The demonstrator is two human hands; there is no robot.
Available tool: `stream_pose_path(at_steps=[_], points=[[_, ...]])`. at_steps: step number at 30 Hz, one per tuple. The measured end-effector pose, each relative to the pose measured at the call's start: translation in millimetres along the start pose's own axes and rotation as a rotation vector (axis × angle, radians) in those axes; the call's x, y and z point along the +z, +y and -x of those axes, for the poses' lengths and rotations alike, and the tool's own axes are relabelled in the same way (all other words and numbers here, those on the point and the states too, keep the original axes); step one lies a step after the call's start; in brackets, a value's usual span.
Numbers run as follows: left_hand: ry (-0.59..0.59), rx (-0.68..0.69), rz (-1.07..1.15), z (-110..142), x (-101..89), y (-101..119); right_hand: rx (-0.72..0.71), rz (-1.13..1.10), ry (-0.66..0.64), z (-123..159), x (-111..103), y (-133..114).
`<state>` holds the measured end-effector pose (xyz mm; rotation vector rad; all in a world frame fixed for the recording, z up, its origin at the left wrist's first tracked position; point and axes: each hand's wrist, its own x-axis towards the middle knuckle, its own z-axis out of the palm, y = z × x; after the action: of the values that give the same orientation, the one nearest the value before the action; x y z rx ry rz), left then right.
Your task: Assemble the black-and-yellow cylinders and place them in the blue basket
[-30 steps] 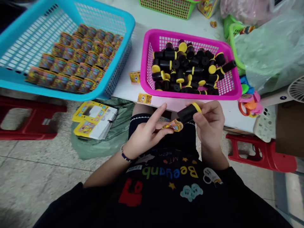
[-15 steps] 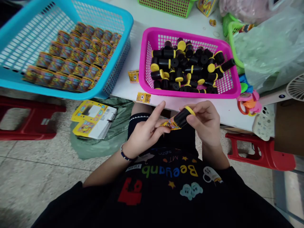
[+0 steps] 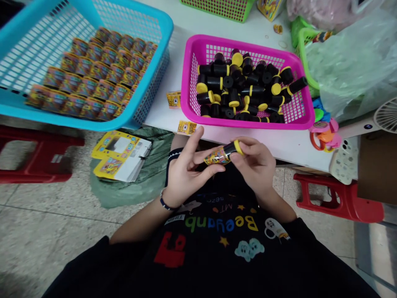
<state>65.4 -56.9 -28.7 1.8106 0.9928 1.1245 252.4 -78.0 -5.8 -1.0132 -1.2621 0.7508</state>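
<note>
Between my hands, over my lap, is a black canister with a yellow cap, tilted with the cap up to the right. A printed yellow sleeve now surrounds its left part. My right hand grips the canister at the capped end between thumb and fingers. My left hand pinches the sleeve between thumb and fingers, its index finger stretched out upward. Ahead, a pink basket holds many bare black canisters with yellow caps. Two flat printed sleeves, one of them a yellow label, lie on the table's near edge.
A blue basket at left holds rows of sleeved canisters. Green baskets stand at the back. Scissors, a patterned phone and a small fan sit at right. Red stools flank me, and printed cards lie at left.
The canister has moved left and down into the sleeve, which looks rounded around it instead of flat. My right hand has shifted left with it.
</note>
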Motion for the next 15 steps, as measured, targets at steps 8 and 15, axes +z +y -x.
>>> stream_pose_path(at_steps=[8, 15], points=[[0.095, 0.038, 0.235, -0.5, 1.0, 6.5, -0.069, 0.095, -0.266, -2.8, -1.0, -1.5], [-0.050, -0.054, 0.352, -4.5, -5.3, 8.2, -0.185, 0.073, -0.313, -9.0, -2.8, 0.5]])
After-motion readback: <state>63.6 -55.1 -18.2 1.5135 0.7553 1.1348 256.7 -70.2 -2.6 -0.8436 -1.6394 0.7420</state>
